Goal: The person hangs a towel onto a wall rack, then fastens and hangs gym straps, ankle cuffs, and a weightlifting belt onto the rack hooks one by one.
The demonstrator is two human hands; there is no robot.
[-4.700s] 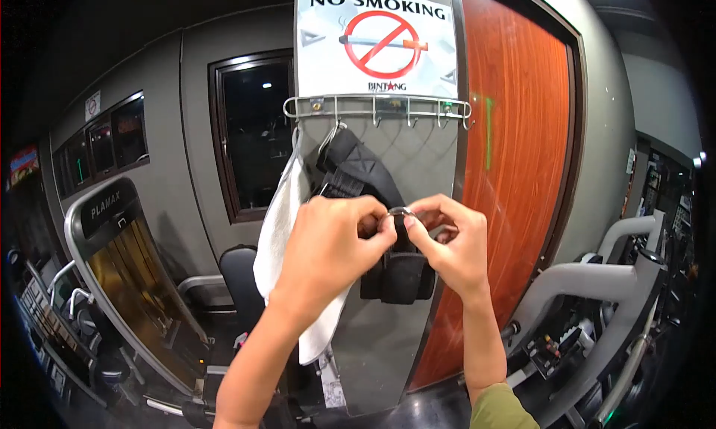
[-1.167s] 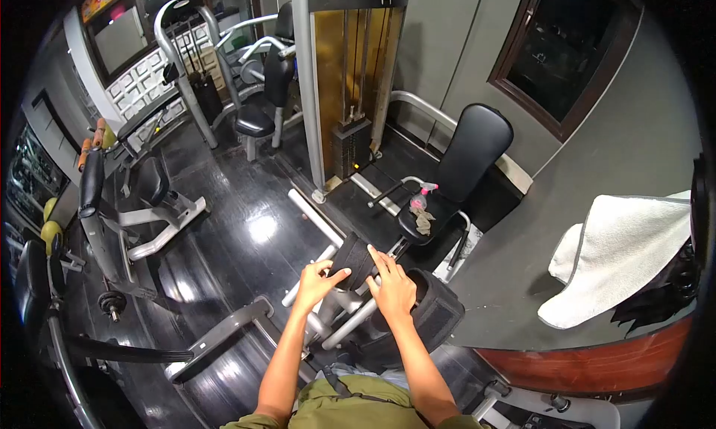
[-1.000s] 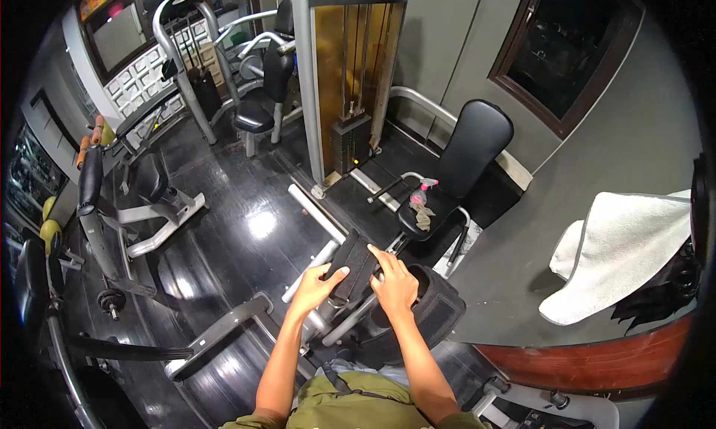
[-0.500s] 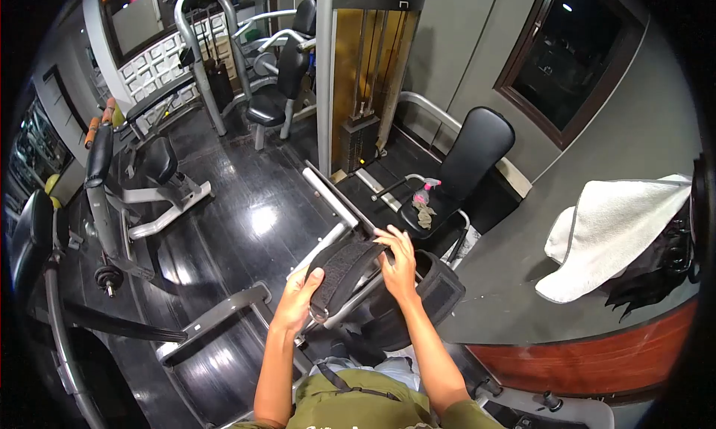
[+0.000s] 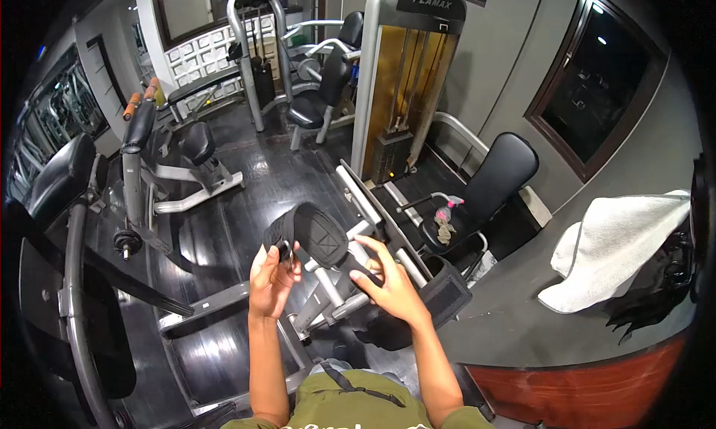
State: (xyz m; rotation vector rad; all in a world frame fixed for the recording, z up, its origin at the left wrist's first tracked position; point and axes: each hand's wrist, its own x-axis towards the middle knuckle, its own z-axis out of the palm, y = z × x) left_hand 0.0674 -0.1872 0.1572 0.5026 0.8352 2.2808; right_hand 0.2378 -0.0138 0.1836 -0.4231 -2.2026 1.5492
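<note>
A black ankle strap [image 5: 321,231], with stitching on its padded face and a metal ring near one end, curves upward in front of me. My left hand [image 5: 274,280] grips its ring end between thumb and fingers. Just right of the strap's free end, my right hand [image 5: 388,280] has thumb and forefinger spread apart. Something dark lies between these fingers, and whether it is part of the strap I cannot tell. Beyond my right forearm rests a wide black padded piece [image 5: 447,298], partly hidden by the arm.
A weight-stack machine [image 5: 365,93] stands ahead, its black seat [image 5: 440,235] holding a spray bottle [image 5: 446,211] and a cloth. At right, a white towel [image 5: 615,242] lies on a grey surface beside dark items. Exercise machines [image 5: 138,168] stand to the left on black flooring.
The strap has swung from lying between both hands to curling up from my left hand. My right hand has come off its far end and spread its fingers. The view has shifted left.
</note>
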